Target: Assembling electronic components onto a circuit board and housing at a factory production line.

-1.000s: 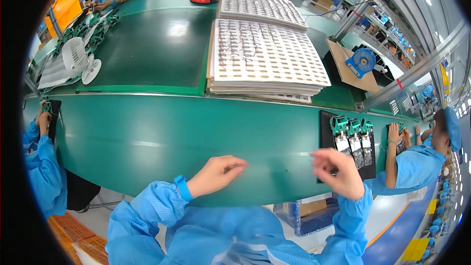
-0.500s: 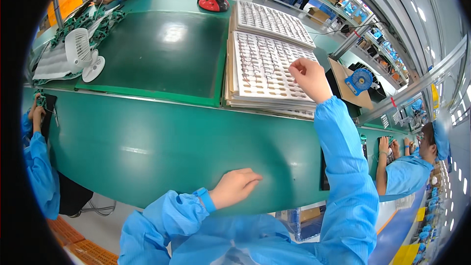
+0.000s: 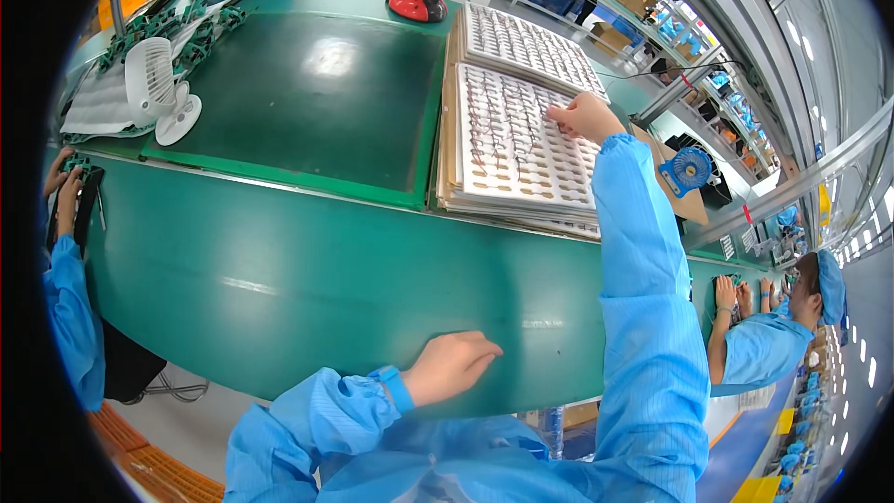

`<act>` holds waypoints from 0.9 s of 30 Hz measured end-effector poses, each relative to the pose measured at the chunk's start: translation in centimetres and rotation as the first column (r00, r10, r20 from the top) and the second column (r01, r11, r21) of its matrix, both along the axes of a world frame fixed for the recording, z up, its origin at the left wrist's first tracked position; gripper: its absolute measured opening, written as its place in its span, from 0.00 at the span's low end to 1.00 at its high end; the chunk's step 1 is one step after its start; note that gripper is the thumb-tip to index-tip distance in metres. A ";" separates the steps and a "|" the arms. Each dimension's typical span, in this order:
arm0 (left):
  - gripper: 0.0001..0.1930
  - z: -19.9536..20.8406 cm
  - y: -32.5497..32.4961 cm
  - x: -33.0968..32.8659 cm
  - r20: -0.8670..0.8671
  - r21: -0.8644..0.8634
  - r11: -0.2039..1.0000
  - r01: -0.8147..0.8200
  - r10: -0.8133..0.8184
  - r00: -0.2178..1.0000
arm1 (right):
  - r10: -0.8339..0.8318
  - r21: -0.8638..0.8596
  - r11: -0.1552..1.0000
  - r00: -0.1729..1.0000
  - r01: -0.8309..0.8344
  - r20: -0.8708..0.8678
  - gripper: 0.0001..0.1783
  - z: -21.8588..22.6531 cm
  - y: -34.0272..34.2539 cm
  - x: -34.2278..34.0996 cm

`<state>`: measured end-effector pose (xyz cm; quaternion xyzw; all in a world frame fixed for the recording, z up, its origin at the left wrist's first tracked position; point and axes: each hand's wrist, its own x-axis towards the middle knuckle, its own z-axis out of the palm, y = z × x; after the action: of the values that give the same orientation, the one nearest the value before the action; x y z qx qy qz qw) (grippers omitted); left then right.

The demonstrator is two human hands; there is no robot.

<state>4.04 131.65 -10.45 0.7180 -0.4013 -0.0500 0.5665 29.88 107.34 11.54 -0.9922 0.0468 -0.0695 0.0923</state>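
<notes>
green bench (image 3: pixel 326 247) is stretching before a white tray (image 3: pixel 494 194), where thin parts (image 3: pixel 503 121) are lying in crosswise slots (image 3: pixel 537 193), left of the right hand (image 3: pixel 587 118), left hand (image 3: pixel 454 365) being farther; whether either grip is closed, i cannot tell.

The right arm (image 3: pixel 647 270), in a light-blue fabric sleeve, stretches from the lower right of the frame toward the upper right, nearly straight; its bare right hand (image 3: pixel 585 118) points left, fingers bent down and drawn close to the thumb. The left arm (image 3: pixel 321 414), in a matching sleeve, bends in from the lower left, and its bare left hand (image 3: pixel 452 368) is low at centre, fingers together, pointing right, palm hidden
</notes>
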 end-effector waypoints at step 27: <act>0.09 0.8 -0.6 -0.2 0.072 -0.005 1.000 -0.023 0.023 0.997 | 0.042 0.859 0.512 0.999 -0.021 -0.001 0.06 -1.3 -2.5 -2.9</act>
<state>3.85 131.04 -9.65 0.7228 -0.4132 -0.0170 0.5537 27.01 104.81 10.21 -0.8187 0.0579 -0.0247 0.5707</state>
